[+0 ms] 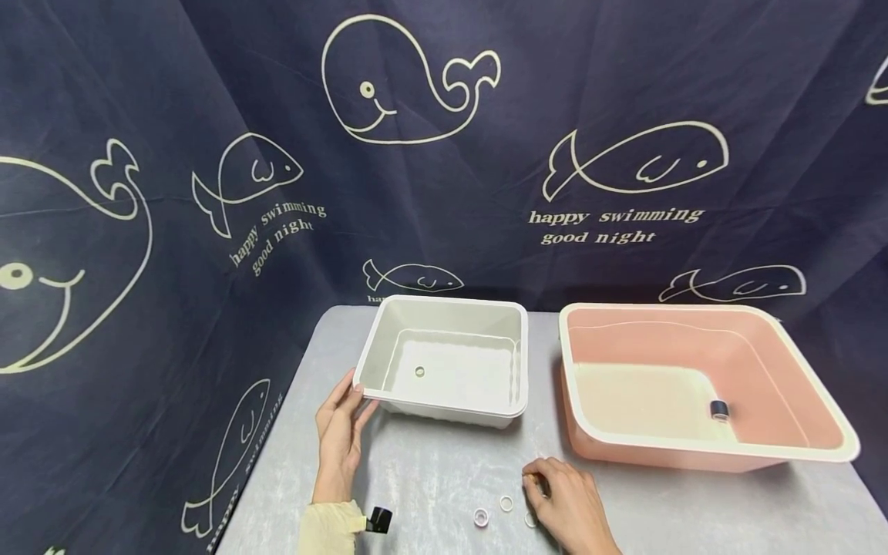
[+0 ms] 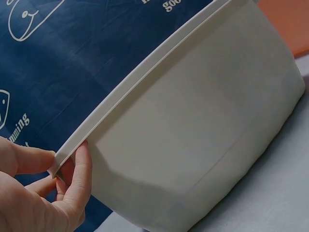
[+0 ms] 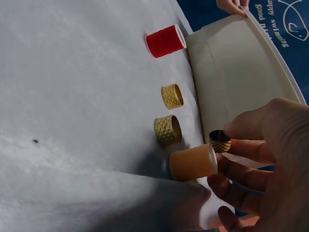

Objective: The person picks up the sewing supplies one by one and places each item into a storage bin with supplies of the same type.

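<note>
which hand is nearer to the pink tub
Right. The right hand is by the near left corner of the pink tub; the left hand grips the rim of the white tub, farther left.

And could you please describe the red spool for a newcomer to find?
In the right wrist view, find the white tub. On the gray table beside it is the red spool. Among gold rings and an orange spool, only it is red.

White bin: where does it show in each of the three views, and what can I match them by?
Head: white bin at centre, below mid-height.
Left wrist: white bin runs diagonally across the middle to the top edge.
Right wrist: white bin at upper right.
Shared landmark: the left hand gripping it by one corner.
</note>
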A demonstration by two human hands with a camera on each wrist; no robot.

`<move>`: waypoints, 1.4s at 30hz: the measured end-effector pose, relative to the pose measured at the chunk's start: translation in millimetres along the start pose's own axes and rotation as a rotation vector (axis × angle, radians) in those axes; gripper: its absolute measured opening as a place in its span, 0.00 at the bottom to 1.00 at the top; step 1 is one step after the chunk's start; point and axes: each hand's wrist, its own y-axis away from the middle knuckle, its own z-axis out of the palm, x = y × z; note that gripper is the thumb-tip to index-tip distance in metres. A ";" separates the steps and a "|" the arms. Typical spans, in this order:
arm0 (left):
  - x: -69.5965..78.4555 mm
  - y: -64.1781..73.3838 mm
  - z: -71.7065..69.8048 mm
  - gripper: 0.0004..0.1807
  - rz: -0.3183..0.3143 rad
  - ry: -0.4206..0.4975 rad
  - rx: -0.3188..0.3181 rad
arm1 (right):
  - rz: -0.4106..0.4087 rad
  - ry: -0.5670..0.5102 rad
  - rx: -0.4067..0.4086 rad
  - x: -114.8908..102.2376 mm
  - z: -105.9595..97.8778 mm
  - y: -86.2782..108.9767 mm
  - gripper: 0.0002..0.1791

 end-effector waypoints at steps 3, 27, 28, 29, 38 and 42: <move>-0.3 -0.4 0.5 0.29 0.002 0.007 0.003 | -0.056 -0.034 0.083 0.1 -1.4 -1.6 0.10; -0.5 -1.8 0.9 0.29 -0.002 0.004 0.013 | -0.255 -0.726 -0.104 -5.6 -14.3 -10.7 0.20; -0.4 -2.0 0.9 0.29 -0.003 0.007 0.015 | -0.247 -0.749 -0.124 -5.5 -15.0 -11.5 0.19; -0.2 -2.0 0.8 0.29 -0.004 0.007 0.014 | -0.241 -0.769 -0.142 -5.7 -15.8 -12.4 0.19; -0.2 -2.3 0.2 0.29 0.000 0.007 -0.004 | -0.316 -1.040 -0.233 -16.3 -26.6 -23.9 0.18; 0.1 -2.1 0.5 0.29 0.001 0.014 -0.007 | -0.370 -1.197 -0.266 -22.2 -32.6 -30.0 0.19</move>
